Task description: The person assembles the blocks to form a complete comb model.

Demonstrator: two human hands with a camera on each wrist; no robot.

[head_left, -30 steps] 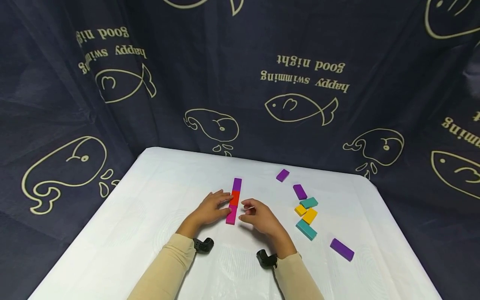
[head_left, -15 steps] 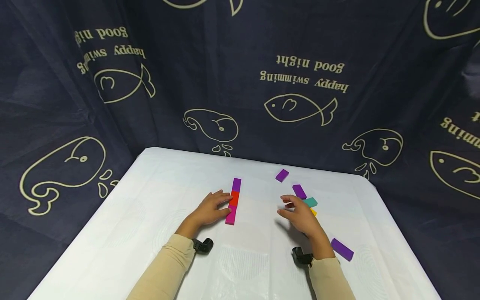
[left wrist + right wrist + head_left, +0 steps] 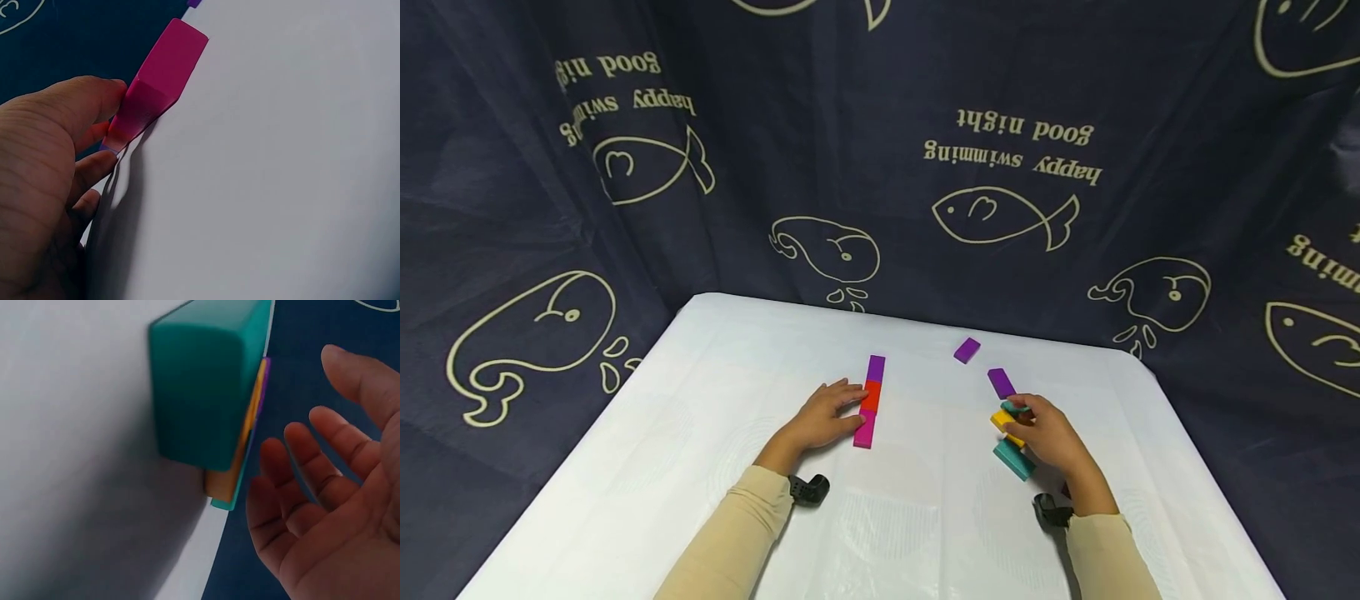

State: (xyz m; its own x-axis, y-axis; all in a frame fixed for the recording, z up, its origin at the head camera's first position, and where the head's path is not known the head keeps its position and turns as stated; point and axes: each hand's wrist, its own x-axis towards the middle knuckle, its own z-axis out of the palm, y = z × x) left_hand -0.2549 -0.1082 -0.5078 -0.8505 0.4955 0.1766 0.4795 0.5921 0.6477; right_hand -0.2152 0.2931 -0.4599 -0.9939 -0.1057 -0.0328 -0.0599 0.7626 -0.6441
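Note:
A row of small blocks stands end to end in the head view: a purple block, a red block and a pink block. My left hand rests along the row's left side, its thumb at the pink block and fingertips at the red one. The left wrist view shows the thumb against the pink block. To the right, my right hand hovers over two yellow blocks and a far teal block, partly covering them. Its fingers are loosely bent with nothing between them in the right wrist view.
A near teal block lies just in front of the yellow ones. Two purple blocks lie farther back, one near the teal block. Another purple block is mostly hidden under the right wrist. The white-covered table meets a dark printed curtain.
My right hand has moved right, away from the block row, to the yellow and teal blocks. My left hand has stayed at the row.

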